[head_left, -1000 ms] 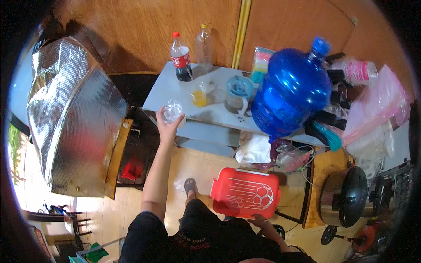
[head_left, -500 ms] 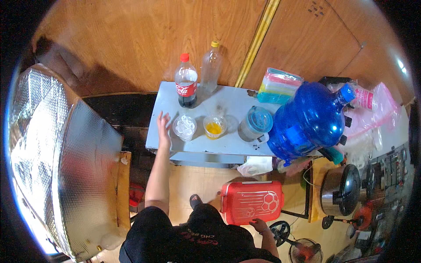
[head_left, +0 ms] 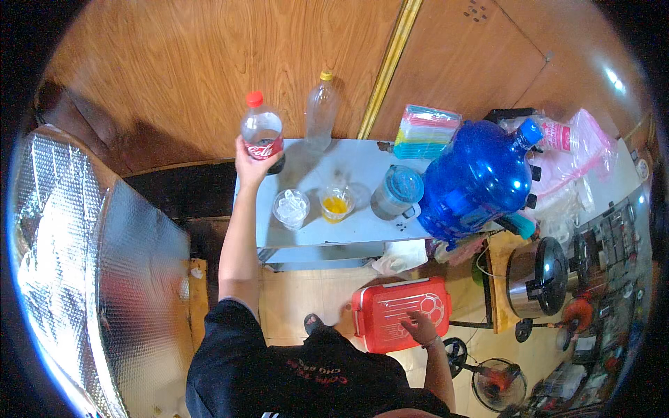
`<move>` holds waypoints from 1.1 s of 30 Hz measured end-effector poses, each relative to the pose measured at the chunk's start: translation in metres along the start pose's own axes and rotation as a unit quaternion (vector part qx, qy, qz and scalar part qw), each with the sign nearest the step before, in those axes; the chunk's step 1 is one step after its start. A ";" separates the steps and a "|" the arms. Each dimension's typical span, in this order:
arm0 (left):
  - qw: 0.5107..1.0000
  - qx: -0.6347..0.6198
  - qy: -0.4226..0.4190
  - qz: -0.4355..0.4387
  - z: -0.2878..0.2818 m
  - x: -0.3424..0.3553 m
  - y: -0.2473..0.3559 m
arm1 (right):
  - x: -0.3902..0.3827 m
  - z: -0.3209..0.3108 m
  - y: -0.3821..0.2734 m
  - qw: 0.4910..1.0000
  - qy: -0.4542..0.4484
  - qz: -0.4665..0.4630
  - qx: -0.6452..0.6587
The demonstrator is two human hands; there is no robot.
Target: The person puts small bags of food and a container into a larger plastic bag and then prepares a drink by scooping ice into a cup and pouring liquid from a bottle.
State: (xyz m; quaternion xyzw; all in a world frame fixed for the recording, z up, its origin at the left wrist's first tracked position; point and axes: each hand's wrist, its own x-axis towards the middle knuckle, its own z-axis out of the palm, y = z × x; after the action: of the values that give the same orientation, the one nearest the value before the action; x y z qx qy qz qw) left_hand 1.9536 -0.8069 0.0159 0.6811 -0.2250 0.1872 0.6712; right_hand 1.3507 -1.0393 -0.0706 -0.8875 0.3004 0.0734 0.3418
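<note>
Gripped in my left hand (head_left: 247,161) is a red-capped plastic bottle (head_left: 268,129) of dark soda with a red label, at the back left of the pale table (head_left: 300,233). In front of it sits a clear cup of ice (head_left: 290,207), beside a cup with yellow liquid (head_left: 336,204). An empty-looking clear bottle (head_left: 319,108) with a yellow cap stands behind. A blue-lidded jug (head_left: 396,194) is right of the cups. My right hand (head_left: 420,331) is low on the right, fingers apart, over a red plastic box (head_left: 380,317); contact is unclear.
A big blue water jug (head_left: 477,181), packs of coloured items (head_left: 426,131) and pink plastic bags (head_left: 585,139) crowd the table's right. Below them are a steel pot (head_left: 536,275) and a fan (head_left: 498,383). A foil-covered unit (head_left: 97,279) fills the left, and wooden panels (head_left: 230,63) back the table.
My left hand placed the cup of ice on the table, let go, then moved up and took hold of the soda bottle. My right hand has moved upward over the red box.
</note>
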 end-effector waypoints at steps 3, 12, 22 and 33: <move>0.997 -0.035 0.024 0.059 -0.027 -0.013 0.097 | 0.011 -0.038 -0.085 0.997 -0.049 -0.006 0.058; 0.944 -0.005 -0.330 -0.013 -0.060 -0.194 0.250 | -0.001 -0.124 -0.237 0.881 0.185 -0.384 0.206; 0.884 -0.069 -0.452 -0.099 0.006 -0.384 0.286 | -0.048 -0.147 -0.154 0.939 0.132 -0.315 -0.034; 0.880 -0.010 -0.447 -0.159 0.007 -0.389 0.327 | -0.055 -0.208 -0.157 0.908 0.029 -0.395 -0.135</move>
State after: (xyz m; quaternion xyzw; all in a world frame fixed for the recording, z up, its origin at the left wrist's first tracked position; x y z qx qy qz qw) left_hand 1.4490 -0.7921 0.0704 0.7123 -0.3916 -0.2483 0.5269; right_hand 1.3819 -1.0558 0.1937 -0.9729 -0.0781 -0.0535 0.2112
